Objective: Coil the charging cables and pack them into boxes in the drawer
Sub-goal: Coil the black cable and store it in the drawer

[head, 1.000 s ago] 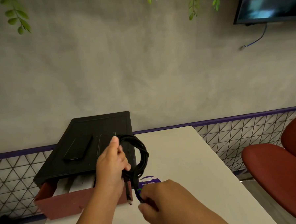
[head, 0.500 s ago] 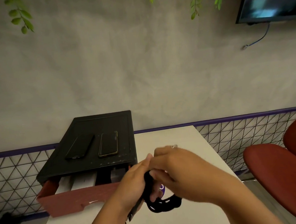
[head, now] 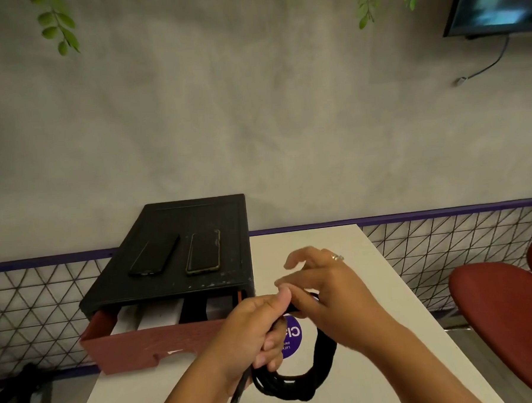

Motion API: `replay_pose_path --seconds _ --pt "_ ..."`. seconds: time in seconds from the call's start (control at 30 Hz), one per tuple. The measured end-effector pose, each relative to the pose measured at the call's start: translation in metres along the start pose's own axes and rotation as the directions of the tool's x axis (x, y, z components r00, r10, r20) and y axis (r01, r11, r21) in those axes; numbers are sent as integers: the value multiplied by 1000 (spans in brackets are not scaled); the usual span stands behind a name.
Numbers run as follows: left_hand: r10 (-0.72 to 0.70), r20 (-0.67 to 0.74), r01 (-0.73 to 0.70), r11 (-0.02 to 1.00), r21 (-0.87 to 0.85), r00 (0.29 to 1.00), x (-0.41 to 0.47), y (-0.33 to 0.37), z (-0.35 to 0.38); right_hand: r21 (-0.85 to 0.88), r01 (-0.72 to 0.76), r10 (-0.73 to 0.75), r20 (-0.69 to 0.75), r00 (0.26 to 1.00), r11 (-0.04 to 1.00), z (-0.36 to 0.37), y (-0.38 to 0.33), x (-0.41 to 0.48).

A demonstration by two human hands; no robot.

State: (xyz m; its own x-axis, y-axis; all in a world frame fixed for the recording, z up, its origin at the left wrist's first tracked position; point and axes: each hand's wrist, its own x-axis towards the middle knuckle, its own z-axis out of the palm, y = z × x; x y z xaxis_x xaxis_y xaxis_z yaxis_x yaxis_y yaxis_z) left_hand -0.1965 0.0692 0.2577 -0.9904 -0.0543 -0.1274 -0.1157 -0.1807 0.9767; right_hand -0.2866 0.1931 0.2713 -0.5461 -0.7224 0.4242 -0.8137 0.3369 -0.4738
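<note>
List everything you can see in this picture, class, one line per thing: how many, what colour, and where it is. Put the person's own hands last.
Table: 1, white, centre.
Drawer unit: 1, black, left end of the table.
Drawer: 1, red-brown, pulled open.
Boxes: at least 2, white, inside the drawer.
Phones: 2, black, on top of the unit.
Sticker: 1, purple, on the table under the hands.
Cable: 1, black, coiled, held above the table.
Chair: 1, red, right.
Screen: 1, dark, upper right wall.
Leaves: green, hanging along the top.
Left hand: grips the coil.
Right hand: fingers on the coil's top.
</note>
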Motion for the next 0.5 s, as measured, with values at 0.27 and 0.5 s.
replay_pose_path --seconds 0.27,0.5 --pt "-81 -138 80 997 -13 987 3 -25 -1 48 -131 118 216 969 990 17 8 -19" --pt "-17 -241 85 957 278 970 6 -43 -2 417 -455 331 338 881 787 34 30 -31"
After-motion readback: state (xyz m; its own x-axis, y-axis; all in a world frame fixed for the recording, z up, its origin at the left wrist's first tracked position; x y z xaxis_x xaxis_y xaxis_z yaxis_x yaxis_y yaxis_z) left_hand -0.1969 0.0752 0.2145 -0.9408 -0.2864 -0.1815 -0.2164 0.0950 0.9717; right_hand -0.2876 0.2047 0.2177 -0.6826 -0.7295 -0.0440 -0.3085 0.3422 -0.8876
